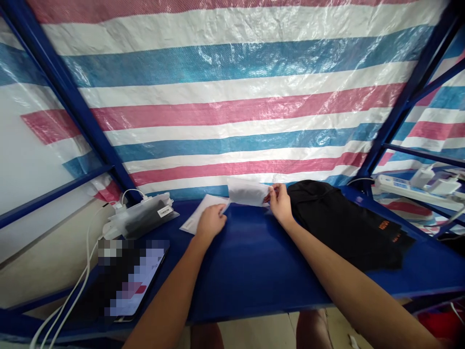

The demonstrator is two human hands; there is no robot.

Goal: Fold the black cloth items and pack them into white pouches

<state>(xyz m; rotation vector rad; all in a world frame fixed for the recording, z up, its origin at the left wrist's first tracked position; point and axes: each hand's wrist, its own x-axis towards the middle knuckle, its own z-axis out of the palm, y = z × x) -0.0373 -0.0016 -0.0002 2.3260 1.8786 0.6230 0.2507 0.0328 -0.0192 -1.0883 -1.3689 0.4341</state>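
Note:
My left hand (pixel 210 222) and my right hand (pixel 279 201) both pinch a translucent white plastic bag (pixel 247 191), holding it just above the back of the blue table (pixel 254 261). The left fingers grip its left corner and the right fingers its right edge, where something small and red shows. A flat stack of similar white bags (pixel 198 215) lies on the table under the left hand. A folded black garment (pixel 345 223) with small orange print rests to the right of my right hand.
A bagged dark item with a barcode label (pixel 145 218) lies at the left. A phone or tablet (pixel 127 283) sits at the front left with white cables (pixel 72 295). A power strip with chargers (pixel 417 186) is on the right. A striped tarp (pixel 232 97) backs the blue frame.

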